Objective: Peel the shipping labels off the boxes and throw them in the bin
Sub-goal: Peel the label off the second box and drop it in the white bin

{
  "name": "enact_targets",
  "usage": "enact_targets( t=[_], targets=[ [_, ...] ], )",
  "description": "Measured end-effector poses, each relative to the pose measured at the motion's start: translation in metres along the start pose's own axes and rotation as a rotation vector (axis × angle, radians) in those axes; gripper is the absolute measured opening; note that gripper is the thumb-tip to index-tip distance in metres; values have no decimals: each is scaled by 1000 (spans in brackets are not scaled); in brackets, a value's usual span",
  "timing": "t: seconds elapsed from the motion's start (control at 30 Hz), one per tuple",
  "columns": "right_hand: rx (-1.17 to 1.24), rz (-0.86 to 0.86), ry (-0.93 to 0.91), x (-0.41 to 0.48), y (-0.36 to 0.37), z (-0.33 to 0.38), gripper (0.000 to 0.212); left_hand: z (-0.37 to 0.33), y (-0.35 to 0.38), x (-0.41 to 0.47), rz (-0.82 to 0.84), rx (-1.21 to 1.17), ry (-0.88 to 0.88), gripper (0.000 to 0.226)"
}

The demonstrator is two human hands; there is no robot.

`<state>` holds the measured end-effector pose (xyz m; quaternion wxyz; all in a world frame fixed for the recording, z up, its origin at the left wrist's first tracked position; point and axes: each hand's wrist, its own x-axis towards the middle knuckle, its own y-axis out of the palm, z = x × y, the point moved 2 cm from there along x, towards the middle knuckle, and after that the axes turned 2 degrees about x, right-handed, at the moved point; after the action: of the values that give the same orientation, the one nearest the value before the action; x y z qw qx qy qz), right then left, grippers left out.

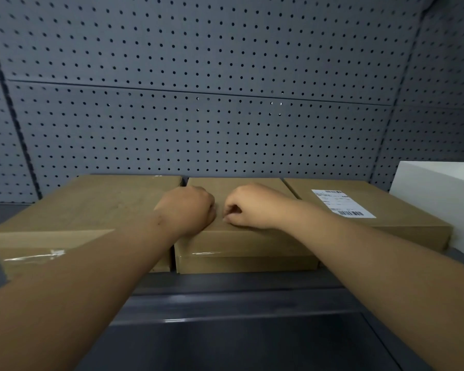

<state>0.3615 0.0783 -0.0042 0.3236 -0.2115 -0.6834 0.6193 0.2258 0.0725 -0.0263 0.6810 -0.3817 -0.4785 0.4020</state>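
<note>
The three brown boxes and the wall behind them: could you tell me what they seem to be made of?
The boxes look like matte brown cardboard; glossy clear tape glints on the left box. The wall looks like grey-painted perforated panel, probably metal, though that is unclear.

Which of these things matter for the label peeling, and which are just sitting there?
Part of the job: left box; middle box, under the left hand and right hand; right box with its shipping label.

Just there: white block; pegboard wall; dark shelf.
</note>
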Motion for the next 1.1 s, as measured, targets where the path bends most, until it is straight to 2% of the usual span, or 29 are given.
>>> enact_targets(
  t=[0.13, 0.3, 0.47, 0.6, 0.73, 1.0, 1.1],
  targets=[
    [-18, 61, 12, -6, -5, -3, 24, 0, 1, 1, 5, 12, 10, 34],
    [-115, -21, 34, -3, 3, 4, 24, 0, 1, 1, 0, 7, 18, 35],
    [87, -69, 189, -4, 3, -2, 18, 1, 2, 1, 12, 5, 8, 35],
    [74, -63, 135, -6, 0, 2, 13, 1, 2, 1, 8, -7, -2, 36],
    [35, -45, 75, -3, 1, 5, 34, 0, 1, 1, 2, -20, -8, 35],
    [13, -73, 136, 7, 3, 5, 20, 0, 0, 0, -20, -10, 13, 35],
    [-3, -93, 124, 12, 11, 16, 22, -1, 1, -1, -28, -24, 6, 34]
  ],
)
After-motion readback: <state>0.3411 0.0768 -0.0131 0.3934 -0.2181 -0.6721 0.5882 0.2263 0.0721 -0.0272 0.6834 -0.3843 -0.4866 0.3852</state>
